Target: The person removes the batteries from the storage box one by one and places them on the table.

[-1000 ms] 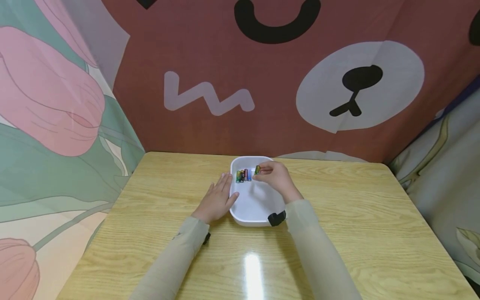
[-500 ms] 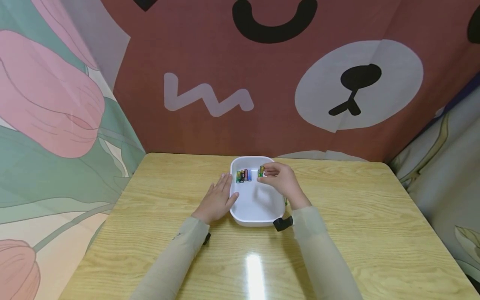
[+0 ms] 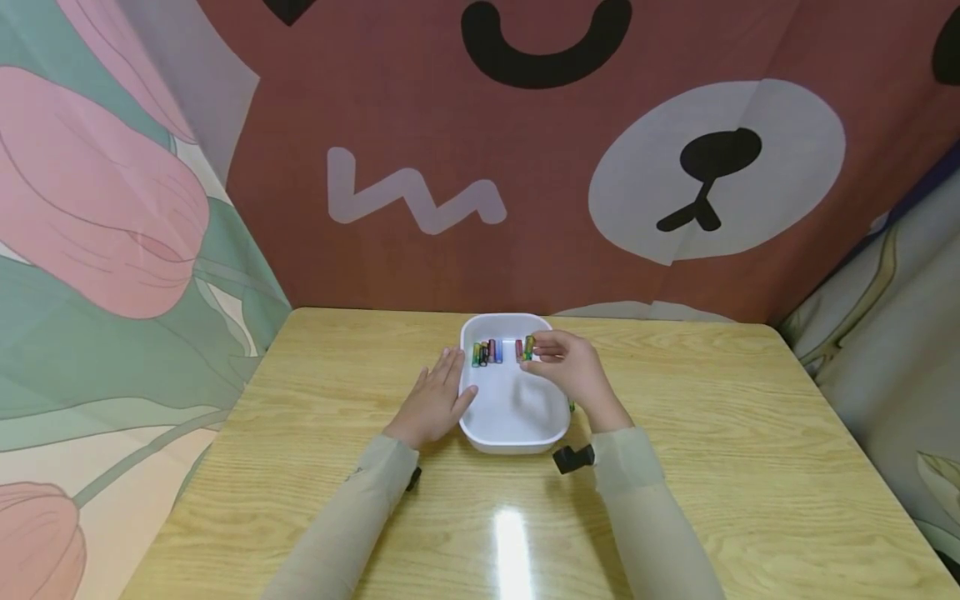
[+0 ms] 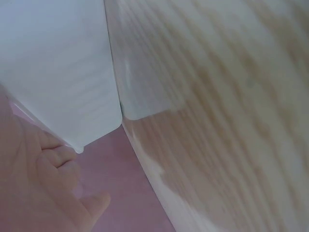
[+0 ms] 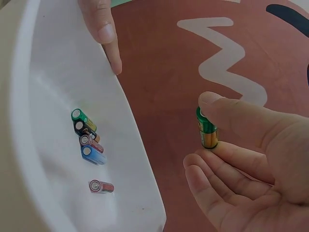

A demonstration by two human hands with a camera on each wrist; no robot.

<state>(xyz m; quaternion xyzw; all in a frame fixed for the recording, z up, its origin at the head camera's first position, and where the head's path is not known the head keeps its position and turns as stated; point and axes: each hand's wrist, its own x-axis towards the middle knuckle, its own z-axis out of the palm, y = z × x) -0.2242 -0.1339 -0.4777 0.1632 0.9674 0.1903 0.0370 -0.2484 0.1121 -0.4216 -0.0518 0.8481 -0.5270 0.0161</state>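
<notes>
A white tray stands on the table. Toward its back left, a green battery, a black battery, a dark red battery and a blue battery lie side by side. Farther right in the tray, a red battery lies apart from that row. My right hand pinches a green-and-gold battery between thumb and fingertips, raised over the tray's right side. My left hand rests with outstretched fingers against the tray's left rim, its thumb over the edge.
Just outside the tray's right wall, something small and green shows, mostly hidden by the tray. The wooden table ends at a printed cloth behind the tray.
My right hand has moved a little to the right with the green-and-gold battery. The lone red battery has come into view beside it. My left hand keeps its place on the tray.
</notes>
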